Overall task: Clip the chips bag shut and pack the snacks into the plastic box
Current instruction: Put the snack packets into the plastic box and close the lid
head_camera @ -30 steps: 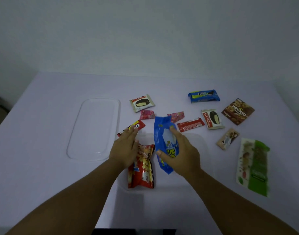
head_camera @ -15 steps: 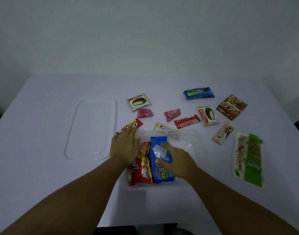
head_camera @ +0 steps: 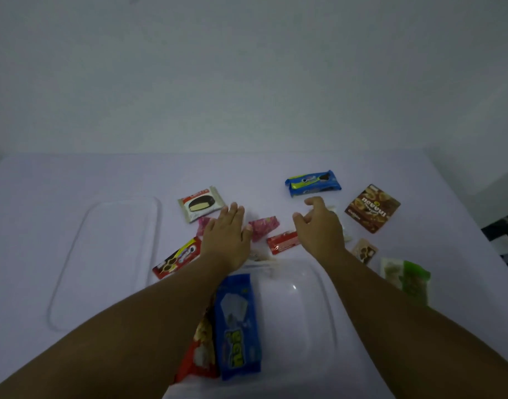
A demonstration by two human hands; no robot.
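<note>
The clear plastic box (head_camera: 319, 318) sits near me on the white table. Inside it lie a blue snack bag (head_camera: 238, 326) and, at its left, a red chips bag (head_camera: 199, 349) partly under my left forearm. My left hand (head_camera: 227, 234) reaches past the box with fingers straight, over a small pink candy packet (head_camera: 204, 224). A second pink packet (head_camera: 264, 227) lies just right of it. My right hand (head_camera: 319, 226) hovers with loosely spread fingers above a white pie packet, next to a red wafer packet (head_camera: 283, 241). Neither hand holds anything.
The clear lid (head_camera: 109, 260) lies at the left. Around the hands are a white pie packet (head_camera: 201, 203), a red cookie pack (head_camera: 178, 257), a blue cookie pack (head_camera: 313, 182), a brown snack bag (head_camera: 372, 208), a small tan packet (head_camera: 365, 251) and a green bag (head_camera: 408, 279).
My right hand has let go of the blue bag, which now lies in the box. Both hands have moved forward past the box to the loose packets.
</note>
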